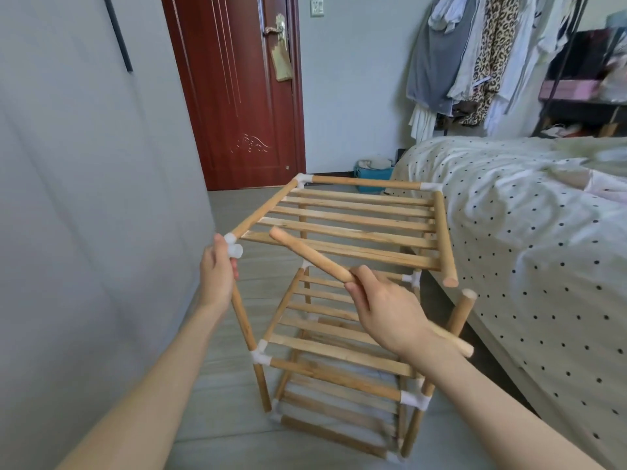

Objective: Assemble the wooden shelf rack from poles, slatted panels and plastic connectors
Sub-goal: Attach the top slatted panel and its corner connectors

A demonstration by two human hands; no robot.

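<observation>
Gripping the loose round wooden pole [312, 257] in right hand [386, 313], far tip aimed up-left toward the white plastic corner connector [234, 245], left hand [217, 276] clutching the upright beneath.

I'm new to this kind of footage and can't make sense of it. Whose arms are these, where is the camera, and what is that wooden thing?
There is no machine here. The one picture comes from a camera worn on a person's head, looking forward and down, so the two bare arms are that person's own.

The wooden thing is a half-built shelf rack standing on the floor beside a bed. It is made of round poles, slatted panels and white plastic connectors.

The left hand grips an upright pole just under a white connector at the top panel's near corner. The right hand holds a loose pole slanting above the rack, not yet fitted. The top panel's near right corner has no connector; bare pole ends show there.

Behind are a red door and hanging clothes.
</observation>
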